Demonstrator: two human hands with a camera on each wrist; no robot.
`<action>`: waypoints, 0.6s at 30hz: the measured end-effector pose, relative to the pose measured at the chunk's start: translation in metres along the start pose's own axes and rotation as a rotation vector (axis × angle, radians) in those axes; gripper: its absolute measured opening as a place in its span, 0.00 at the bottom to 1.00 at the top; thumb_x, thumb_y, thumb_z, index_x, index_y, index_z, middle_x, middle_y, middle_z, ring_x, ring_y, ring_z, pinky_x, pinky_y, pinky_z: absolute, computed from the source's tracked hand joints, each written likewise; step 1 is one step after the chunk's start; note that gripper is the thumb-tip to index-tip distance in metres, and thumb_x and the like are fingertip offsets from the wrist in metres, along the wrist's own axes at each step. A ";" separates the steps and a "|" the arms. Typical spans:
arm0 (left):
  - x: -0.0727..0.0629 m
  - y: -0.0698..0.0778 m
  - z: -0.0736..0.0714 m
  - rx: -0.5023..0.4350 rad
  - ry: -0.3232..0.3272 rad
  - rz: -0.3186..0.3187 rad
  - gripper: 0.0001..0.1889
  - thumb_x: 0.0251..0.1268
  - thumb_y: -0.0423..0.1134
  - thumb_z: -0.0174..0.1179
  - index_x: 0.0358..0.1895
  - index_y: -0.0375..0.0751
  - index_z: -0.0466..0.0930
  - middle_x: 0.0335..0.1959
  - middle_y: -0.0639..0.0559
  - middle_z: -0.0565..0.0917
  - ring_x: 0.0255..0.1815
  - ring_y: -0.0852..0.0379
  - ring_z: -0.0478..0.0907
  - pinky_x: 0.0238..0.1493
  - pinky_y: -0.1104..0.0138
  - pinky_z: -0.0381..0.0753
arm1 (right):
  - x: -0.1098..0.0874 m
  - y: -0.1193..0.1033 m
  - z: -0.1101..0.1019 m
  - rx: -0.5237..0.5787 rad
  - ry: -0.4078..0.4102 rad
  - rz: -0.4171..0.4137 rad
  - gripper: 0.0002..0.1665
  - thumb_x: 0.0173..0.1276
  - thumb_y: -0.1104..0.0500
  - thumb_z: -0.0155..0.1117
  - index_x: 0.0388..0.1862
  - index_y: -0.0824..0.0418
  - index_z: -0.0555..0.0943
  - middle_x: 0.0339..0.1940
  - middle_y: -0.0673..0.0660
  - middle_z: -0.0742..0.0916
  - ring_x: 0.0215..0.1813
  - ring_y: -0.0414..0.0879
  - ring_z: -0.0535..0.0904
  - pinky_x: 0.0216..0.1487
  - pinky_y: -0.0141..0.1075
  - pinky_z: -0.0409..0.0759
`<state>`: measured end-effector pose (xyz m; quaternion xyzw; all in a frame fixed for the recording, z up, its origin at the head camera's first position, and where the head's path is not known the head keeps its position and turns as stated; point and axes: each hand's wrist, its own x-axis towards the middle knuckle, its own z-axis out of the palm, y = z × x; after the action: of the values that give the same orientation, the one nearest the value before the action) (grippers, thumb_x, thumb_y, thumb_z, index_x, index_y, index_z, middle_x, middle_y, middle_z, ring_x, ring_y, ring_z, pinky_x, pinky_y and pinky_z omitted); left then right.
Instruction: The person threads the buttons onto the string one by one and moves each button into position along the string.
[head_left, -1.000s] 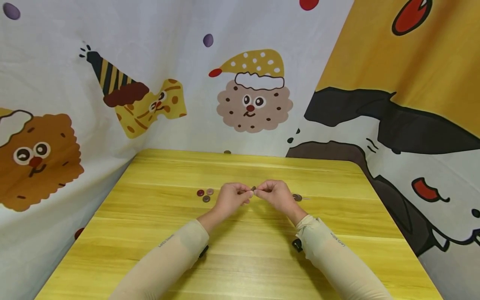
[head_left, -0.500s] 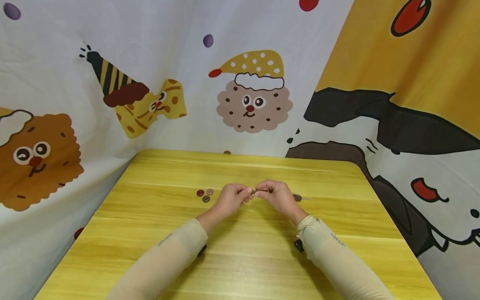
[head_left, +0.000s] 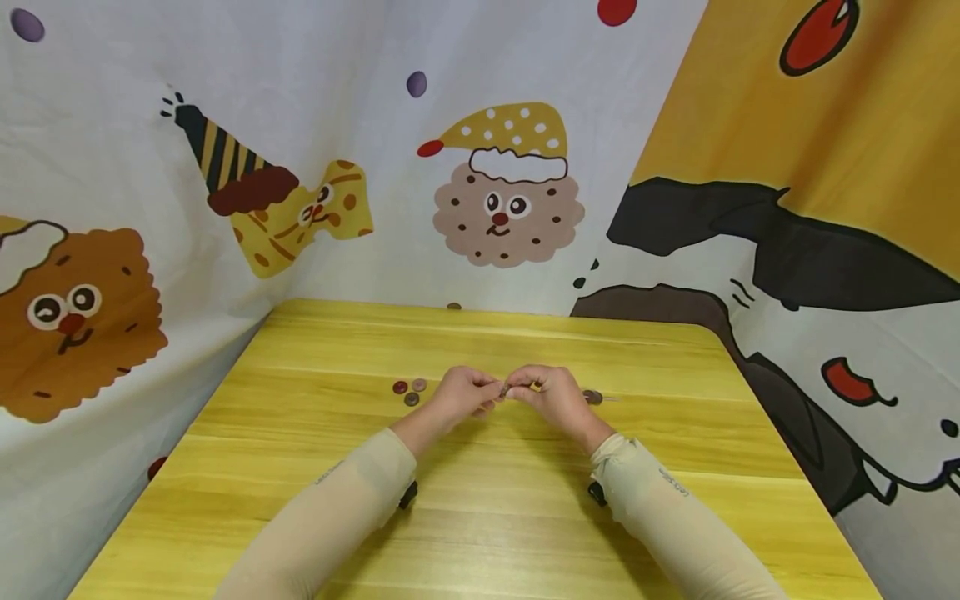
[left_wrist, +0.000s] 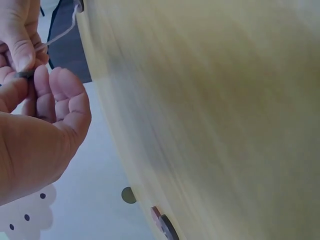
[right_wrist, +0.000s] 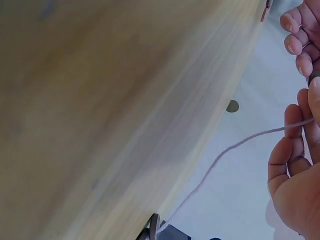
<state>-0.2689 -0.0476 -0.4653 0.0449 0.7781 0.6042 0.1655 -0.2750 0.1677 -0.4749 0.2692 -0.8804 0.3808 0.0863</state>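
A small dark button [head_left: 504, 390] is held between the fingertips of both hands, over the middle of the table. My left hand [head_left: 463, 393] pinches it by thumb and finger; the left wrist view shows the dark button [left_wrist: 24, 74] edge-on. Meeting it from the other side, my right hand [head_left: 553, 393] pinches a thin pinkish string [right_wrist: 235, 146] right beside the button. Fingers hide the button's holes and the string's tip. From the right hand the string runs down to several buttons [head_left: 592, 397] lying on the table at the right.
Left of the hands, a dark red button [head_left: 400, 387], a pink button [head_left: 419, 384] and a grey-brown button [head_left: 412, 399] lie grouped on the wooden table [head_left: 480, 517]. A printed cartoon curtain [head_left: 360, 250] hangs behind the table and along its sides.
My right hand has shifted slightly left and down, its fingertips closing in on the left hand's. The button has turned between the fingers. The buttons on the table stay put.
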 end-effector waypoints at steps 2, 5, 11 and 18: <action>0.000 -0.001 0.002 0.003 0.019 0.009 0.14 0.79 0.43 0.65 0.52 0.35 0.90 0.45 0.44 0.92 0.41 0.49 0.88 0.48 0.56 0.91 | 0.000 -0.001 0.001 0.021 -0.007 0.032 0.07 0.70 0.56 0.76 0.46 0.47 0.93 0.43 0.44 0.94 0.44 0.38 0.89 0.45 0.34 0.86; 0.000 -0.002 0.005 0.024 0.051 0.034 0.14 0.79 0.43 0.65 0.50 0.35 0.91 0.45 0.42 0.92 0.41 0.47 0.88 0.47 0.55 0.91 | 0.000 -0.001 0.002 0.056 -0.027 0.103 0.10 0.72 0.56 0.75 0.50 0.50 0.92 0.44 0.46 0.94 0.45 0.40 0.89 0.46 0.35 0.86; 0.001 -0.002 0.011 0.100 0.120 0.080 0.16 0.80 0.44 0.63 0.53 0.33 0.90 0.45 0.39 0.92 0.42 0.43 0.89 0.39 0.60 0.89 | -0.003 -0.003 0.003 0.078 -0.077 0.173 0.20 0.72 0.58 0.76 0.62 0.56 0.88 0.46 0.49 0.94 0.49 0.42 0.88 0.55 0.44 0.85; 0.000 -0.001 0.015 0.174 0.167 0.151 0.14 0.79 0.45 0.65 0.47 0.36 0.92 0.38 0.44 0.92 0.30 0.56 0.82 0.30 0.67 0.80 | -0.004 -0.010 0.005 0.066 -0.062 0.176 0.21 0.71 0.54 0.78 0.61 0.56 0.89 0.44 0.47 0.94 0.48 0.41 0.88 0.57 0.49 0.85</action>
<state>-0.2643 -0.0340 -0.4695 0.0671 0.8331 0.5468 0.0495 -0.2660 0.1601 -0.4730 0.2053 -0.8898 0.4072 0.0166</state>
